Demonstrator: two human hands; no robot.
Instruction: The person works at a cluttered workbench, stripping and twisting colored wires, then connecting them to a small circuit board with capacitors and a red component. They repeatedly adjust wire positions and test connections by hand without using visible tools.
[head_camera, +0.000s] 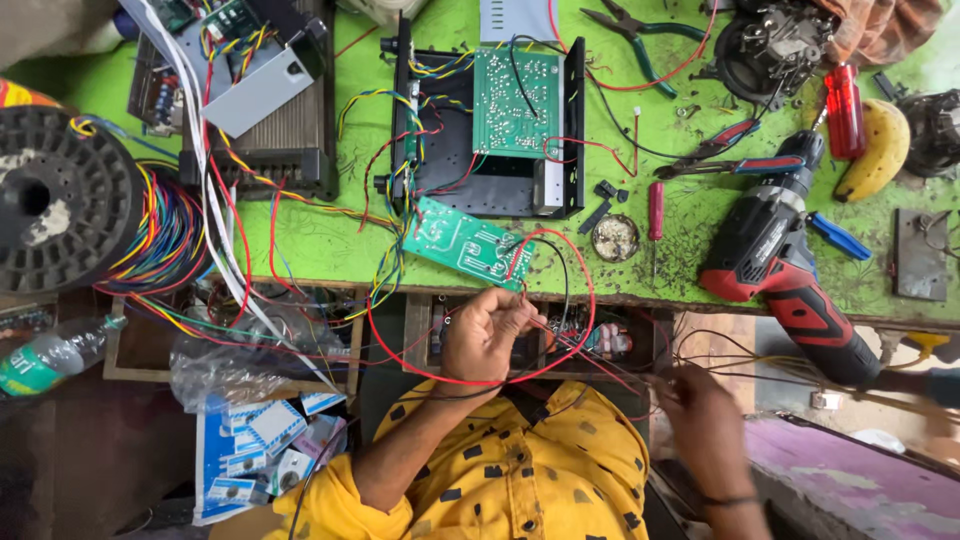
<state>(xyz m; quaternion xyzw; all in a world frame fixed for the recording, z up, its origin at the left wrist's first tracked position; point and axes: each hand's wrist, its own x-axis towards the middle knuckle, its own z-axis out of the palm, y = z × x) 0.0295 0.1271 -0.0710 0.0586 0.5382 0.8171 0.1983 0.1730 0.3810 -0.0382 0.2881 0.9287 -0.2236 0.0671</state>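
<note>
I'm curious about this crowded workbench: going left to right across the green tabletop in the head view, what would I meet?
Black wire spool → open black chassis holding a green circuit board → small round tin → red cordless drill → banana.

Bench layout around my hands

My left hand (487, 335) sits just below the bench edge; a circuit board (463, 243) lies at its 12 o'clock, the open case (490, 130) beyond that. The drill (785, 265) lies at 2 o'clock, the wire spool (65, 200) at 10, my right hand (705, 430) at 4.

Blue-white packets (262, 455) lower left, green-labelled bottle (50, 355)
</note>
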